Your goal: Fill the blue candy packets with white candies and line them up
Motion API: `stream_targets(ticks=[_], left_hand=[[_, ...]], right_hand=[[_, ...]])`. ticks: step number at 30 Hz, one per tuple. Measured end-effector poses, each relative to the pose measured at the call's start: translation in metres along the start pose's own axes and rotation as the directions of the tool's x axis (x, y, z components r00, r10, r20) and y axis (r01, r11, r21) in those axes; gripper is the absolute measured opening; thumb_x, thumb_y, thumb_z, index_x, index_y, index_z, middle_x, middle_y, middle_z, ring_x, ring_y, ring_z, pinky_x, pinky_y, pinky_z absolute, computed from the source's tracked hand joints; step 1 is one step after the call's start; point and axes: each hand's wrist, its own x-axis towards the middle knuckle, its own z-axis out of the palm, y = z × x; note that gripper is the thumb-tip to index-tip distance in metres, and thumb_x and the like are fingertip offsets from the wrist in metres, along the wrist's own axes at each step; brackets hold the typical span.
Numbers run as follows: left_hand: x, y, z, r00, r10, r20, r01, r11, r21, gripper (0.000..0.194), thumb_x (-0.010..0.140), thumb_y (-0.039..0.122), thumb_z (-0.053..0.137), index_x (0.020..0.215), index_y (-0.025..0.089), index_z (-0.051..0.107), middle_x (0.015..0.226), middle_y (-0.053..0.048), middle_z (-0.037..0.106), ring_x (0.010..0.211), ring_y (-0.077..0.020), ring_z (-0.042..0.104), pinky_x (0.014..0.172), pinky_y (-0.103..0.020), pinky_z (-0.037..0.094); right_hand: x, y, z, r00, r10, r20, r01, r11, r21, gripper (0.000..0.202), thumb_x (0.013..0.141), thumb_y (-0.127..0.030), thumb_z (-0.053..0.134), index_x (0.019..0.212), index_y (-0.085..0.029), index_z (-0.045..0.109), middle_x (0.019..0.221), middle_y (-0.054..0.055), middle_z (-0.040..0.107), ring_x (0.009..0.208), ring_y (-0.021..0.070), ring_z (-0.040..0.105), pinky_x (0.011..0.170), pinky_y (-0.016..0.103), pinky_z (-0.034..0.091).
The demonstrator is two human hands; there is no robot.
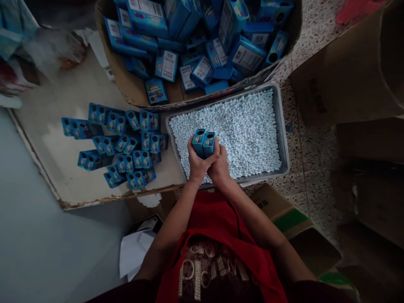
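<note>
Two small blue boxes stand side by side, round openings up, held together over a grey metal tray filled with pale blue candy pellets. My left hand grips the left box and my right hand grips the right one, fingers wrapped around the lower halves. Both hands rest just above the pellets near the tray's front edge.
Left of the tray, several upright blue boxes stand grouped on a white board. A large cardboard bin of loose blue boxes sits behind. Brown cartons stand at the right on speckled floor.
</note>
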Motion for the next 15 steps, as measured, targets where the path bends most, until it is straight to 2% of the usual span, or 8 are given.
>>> stream_targets(ticks=[1, 3, 6, 8, 10, 12, 14, 15], left_hand=[[0.0, -0.001, 0.0, 0.999, -0.01, -0.044, 0.012, 0.999, 0.039, 0.118, 0.048, 0.066, 0.106, 0.144, 0.025, 0.053, 0.143, -0.015, 0.067, 0.132, -0.0336, 0.068, 0.114, -0.042, 0.054], [0.001, -0.004, 0.002, 0.991, -0.075, -0.107, 0.083, 0.994, 0.072, 0.109, 0.045, 0.059, 0.108, 0.133, 0.023, 0.057, 0.13, -0.013, 0.071, 0.12, -0.0317, 0.072, 0.105, -0.04, 0.058], [0.003, -0.007, 0.008, 0.975, -0.187, -0.121, 0.187, 0.982, -0.01, 0.081, 0.058, 0.056, 0.103, 0.119, 0.021, 0.062, 0.112, -0.007, 0.075, 0.097, -0.0239, 0.074, 0.091, -0.035, 0.06], [0.004, -0.008, 0.012, 0.969, -0.2, -0.147, 0.19, 0.978, -0.08, 0.067, 0.067, 0.051, 0.099, 0.116, 0.02, 0.066, 0.11, -0.006, 0.077, 0.091, -0.0207, 0.074, 0.089, -0.033, 0.06], [0.008, -0.009, 0.009, 0.965, -0.196, -0.175, 0.181, 0.979, -0.094, 0.059, 0.071, 0.048, 0.096, 0.114, 0.018, 0.069, 0.109, -0.007, 0.078, 0.09, -0.021, 0.074, 0.089, -0.035, 0.06], [0.015, -0.008, -0.006, 0.962, -0.164, -0.22, 0.162, 0.986, -0.025, 0.056, 0.071, 0.048, 0.095, 0.111, 0.016, 0.072, 0.106, -0.008, 0.079, 0.091, -0.0233, 0.075, 0.091, -0.038, 0.061], [0.024, -0.008, -0.034, 0.955, -0.087, -0.282, 0.121, 0.987, 0.106, 0.058, 0.069, 0.048, 0.094, 0.113, 0.016, 0.073, 0.108, -0.008, 0.079, 0.098, -0.0266, 0.077, 0.099, -0.042, 0.061], [0.03, -0.007, -0.052, 0.953, -0.031, -0.3, 0.093, 0.976, 0.195, 0.061, 0.068, 0.048, 0.094, 0.117, 0.017, 0.073, 0.114, -0.009, 0.079, 0.105, -0.0282, 0.077, 0.104, -0.044, 0.06]], right_hand=[[-0.002, 0.001, 0.002, 1.0, 0.007, -0.011, -0.007, 1.0, 0.008, 0.09, 0.099, -0.028, 0.061, 0.178, -0.026, 0.019, 0.141, 0.019, 0.057, 0.126, 0.0331, 0.062, 0.11, 0.053, 0.061], [-0.004, 0.004, 0.006, 0.999, -0.012, -0.036, 0.012, 1.0, 0.014, 0.079, 0.103, -0.028, 0.055, 0.176, -0.024, 0.027, 0.144, 0.02, 0.058, 0.131, 0.033, 0.061, 0.115, 0.053, 0.058], [-0.007, 0.004, 0.01, 0.994, -0.075, -0.08, 0.076, 0.997, 0.004, 0.064, 0.105, -0.027, 0.05, 0.167, -0.016, 0.041, 0.147, 0.023, 0.061, 0.136, 0.0346, 0.06, 0.119, 0.056, 0.055], [-0.009, 0.002, 0.01, 0.993, -0.086, -0.085, 0.086, 0.996, -0.014, 0.057, 0.104, -0.024, 0.048, 0.16, -0.016, 0.05, 0.146, 0.022, 0.064, 0.135, 0.0338, 0.061, 0.12, 0.057, 0.054], [-0.008, 0.0, 0.005, 0.994, -0.102, -0.033, 0.101, 0.994, -0.028, 0.059, 0.098, -0.017, 0.049, 0.157, -0.018, 0.054, 0.148, 0.02, 0.064, 0.137, 0.0321, 0.061, 0.12, 0.055, 0.054], [-0.001, -0.002, -0.006, 0.984, -0.165, 0.067, 0.166, 0.986, -0.016, 0.063, 0.088, -0.01, 0.051, 0.15, -0.019, 0.061, 0.147, 0.016, 0.067, 0.136, 0.0298, 0.063, 0.118, 0.051, 0.057], [0.02, -0.005, -0.016, 0.957, -0.242, 0.159, 0.245, 0.969, -0.001, 0.051, 0.084, -0.007, 0.053, 0.13, -0.02, 0.074, 0.13, 0.012, 0.075, 0.121, 0.0285, 0.067, 0.11, 0.049, 0.06], [0.036, -0.007, -0.019, 0.941, -0.277, 0.193, 0.285, 0.958, -0.012, 0.041, 0.087, -0.007, 0.054, 0.118, -0.019, 0.077, 0.12, 0.011, 0.078, 0.112, 0.0281, 0.068, 0.107, 0.049, 0.06]])
